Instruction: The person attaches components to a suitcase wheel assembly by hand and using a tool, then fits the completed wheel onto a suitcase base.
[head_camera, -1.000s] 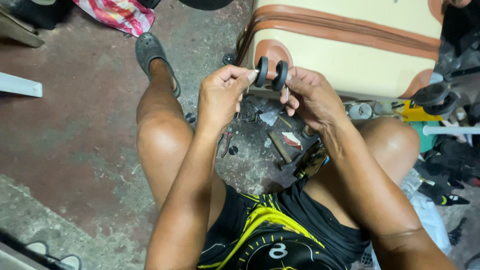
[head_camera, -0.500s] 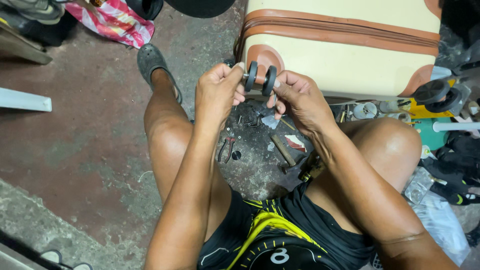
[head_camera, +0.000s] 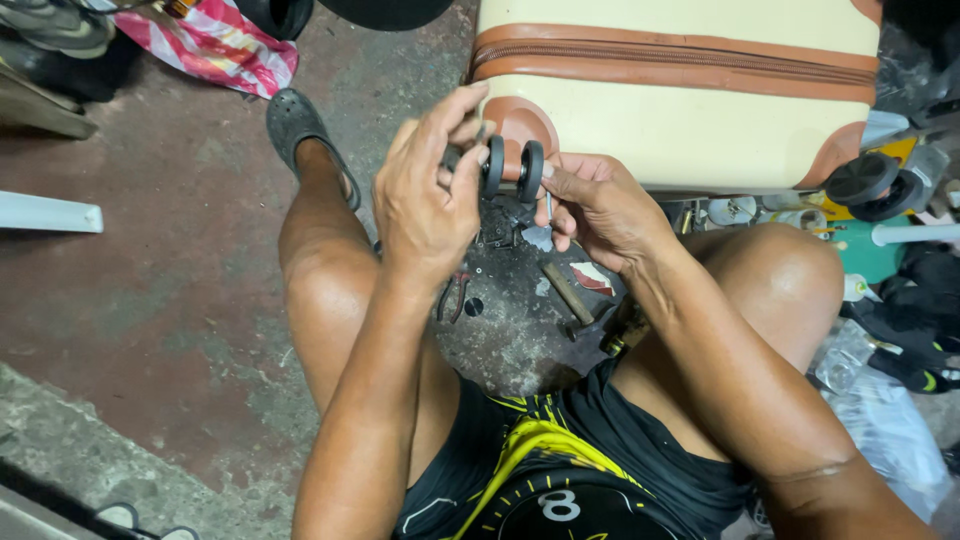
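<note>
A pair of black suitcase wheels (head_camera: 511, 168) on one axle is held up between my two hands, just in front of the corner of a cream suitcase (head_camera: 680, 120) with brown trim. My left hand (head_camera: 430, 195) pinches the left wheel from the outside with fingers and thumb. On the other side, my right hand (head_camera: 600, 205) presses its fingertips against the right wheel. I sit on the ground with my knees apart, the suitcase lying across in front of me.
Small tools lie on the concrete floor (head_camera: 150, 300) between my legs: pliers (head_camera: 455, 295), a wooden-handled tool (head_camera: 568, 292), small dark parts. Another twin wheel set (head_camera: 870, 185) rests at the right among clutter. A striped bag (head_camera: 215, 45) lies at the upper left, a white bar (head_camera: 45, 213) at the left edge.
Both hands and the wheel pair have stayed together in front of the suitcase corner; the grip shifted slightly, my left fingers now spread over the left wheel.
</note>
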